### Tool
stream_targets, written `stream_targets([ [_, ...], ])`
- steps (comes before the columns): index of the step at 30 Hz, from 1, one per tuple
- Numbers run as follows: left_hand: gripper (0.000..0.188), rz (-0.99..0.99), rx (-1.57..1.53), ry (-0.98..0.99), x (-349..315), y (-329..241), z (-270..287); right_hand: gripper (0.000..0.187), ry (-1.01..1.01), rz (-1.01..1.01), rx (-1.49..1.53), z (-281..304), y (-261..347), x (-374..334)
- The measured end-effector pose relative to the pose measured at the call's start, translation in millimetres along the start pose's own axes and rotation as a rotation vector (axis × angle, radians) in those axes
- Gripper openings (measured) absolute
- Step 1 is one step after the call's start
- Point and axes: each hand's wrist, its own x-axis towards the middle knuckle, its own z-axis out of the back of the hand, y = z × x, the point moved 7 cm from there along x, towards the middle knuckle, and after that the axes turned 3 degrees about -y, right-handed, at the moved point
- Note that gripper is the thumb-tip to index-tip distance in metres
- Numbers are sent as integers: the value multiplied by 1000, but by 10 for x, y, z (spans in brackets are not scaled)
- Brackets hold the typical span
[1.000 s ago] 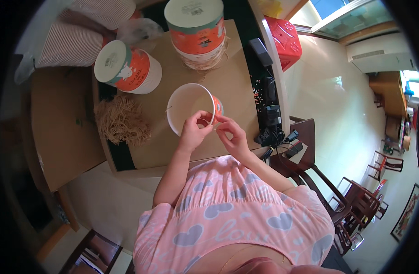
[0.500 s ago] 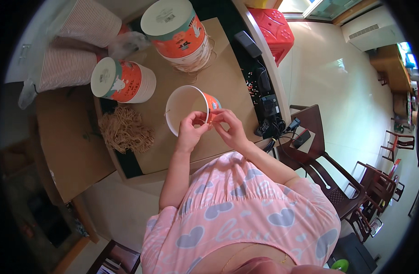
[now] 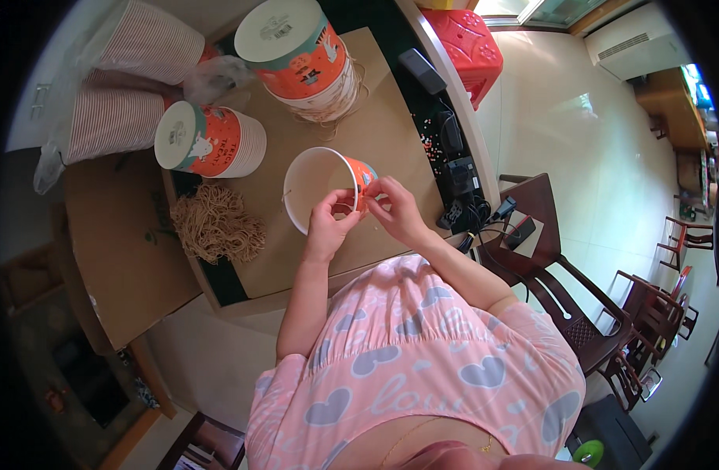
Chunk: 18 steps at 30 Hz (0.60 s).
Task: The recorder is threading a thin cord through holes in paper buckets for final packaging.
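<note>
Tilting its long axis, the cup (image 3: 320, 182) opens up-left, left hand (image 3: 331, 225) gripping it, right hand (image 3: 395, 211) pinched.

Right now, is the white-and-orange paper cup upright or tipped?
Tipped: the cup has its mouth angled left, orange outer wall showing on the right.

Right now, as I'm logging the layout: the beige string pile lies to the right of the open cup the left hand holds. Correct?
The side is wrong: the head view shows the beige string pile lying left of the open cup the left hand holds.
</note>
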Motion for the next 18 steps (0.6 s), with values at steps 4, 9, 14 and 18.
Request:
stream_targets([
  [4, 29, -13, 43, -2, 12, 32, 6, 10, 39, 42, -68, -7, 47, 12],
  [9, 29, -17, 18, -2, 21, 96, 7, 10, 59, 26, -97, -18, 75, 23],
  [14, 28, -40, 85, 3, 25, 44, -34, 10, 42, 28, -136, 18, 64, 27],
  [18, 27, -36, 107, 4, -1, 15, -34, 11, 61, 17, -130, 0, 125, 26],
])
